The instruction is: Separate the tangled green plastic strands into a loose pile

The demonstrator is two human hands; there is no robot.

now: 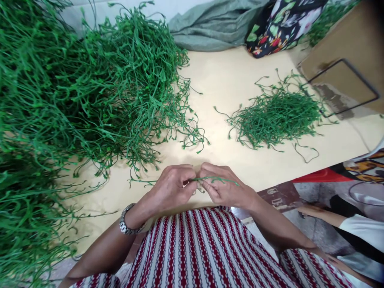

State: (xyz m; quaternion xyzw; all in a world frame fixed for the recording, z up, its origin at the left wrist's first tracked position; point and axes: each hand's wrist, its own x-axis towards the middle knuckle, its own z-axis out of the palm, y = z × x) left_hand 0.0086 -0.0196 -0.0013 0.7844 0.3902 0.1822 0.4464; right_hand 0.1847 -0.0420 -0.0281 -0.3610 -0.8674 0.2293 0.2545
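Close to the table's near edge, my left hand (175, 182) and my right hand (223, 187) meet with their fingertips almost touching. Both are closed in a pinch on a thin green artificial-looking stem (218, 179). Its branched end lies over the back of my right hand, while more thin green ends stick out to the left behind my left hand. My fingers hide the part gripped between them. To the left spreads a large heap of similar green stems (90, 88). A smaller pile of stems (279, 114) rests on the right side of the table.
The cream tabletop (207, 116) holds both piles. A cardboard box (351, 48) with a dark wire frame (360, 78) stands at the right. Grey-green cloth (216, 26) and floral fabric (276, 30) lie at the back. Another person's arm (325, 216) is low at the right.
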